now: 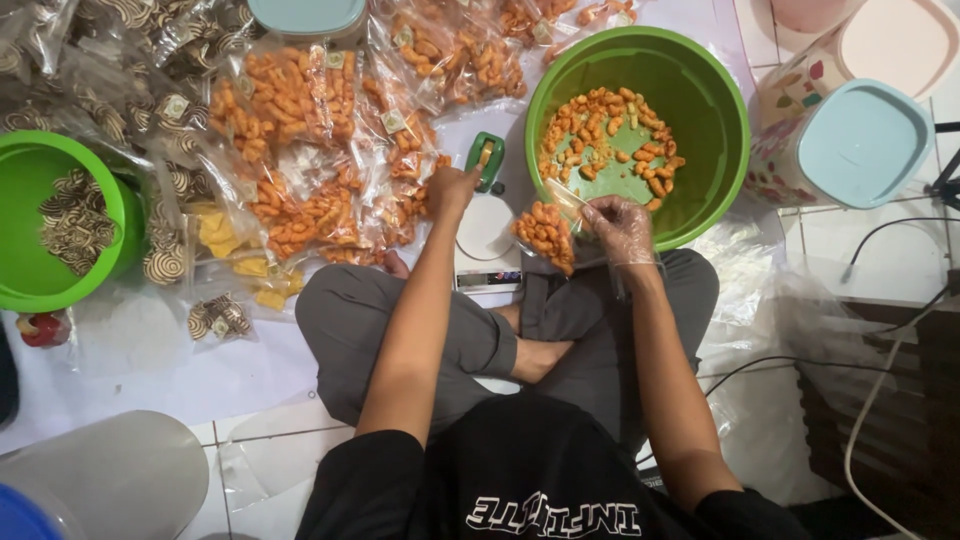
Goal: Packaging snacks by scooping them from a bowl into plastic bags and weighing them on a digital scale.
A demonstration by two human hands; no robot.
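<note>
Two green bowls are seen on the white floor covering (180, 385). At the far left, the smaller green bowl (30, 290) is filled partly with striped brown-and-cream swirl snacks (75, 220), and more of these are bagged beside it and behind it. A small red-and-white object (42, 328) is laid just near of that bowl. To its right, a heap of sealed clear bags of orange snacks (300, 150) is spread across the middle, with a few bags of yellow pieces (225, 235) at its near edge.

The left hand (452, 190) is stretched out bare to the right edge of that heap, fingers curled down onto a bag; whether it is gripped cannot be told. Just right of it a green sealing tool (486, 160) is laid, and a white kitchen scale (487, 250) is set in front of the crossed legs.

The right hand (620, 228), covered by a thin clear glove, is closed on the mouth of a clear bag of orange snacks (548, 235), held above the scale's right side. Behind it, the large green bowl (715, 110) is left with loose orange snacks (610, 145) inside. At the far right, a flowered container with a pale blue lid (865, 145) is stood.
</note>
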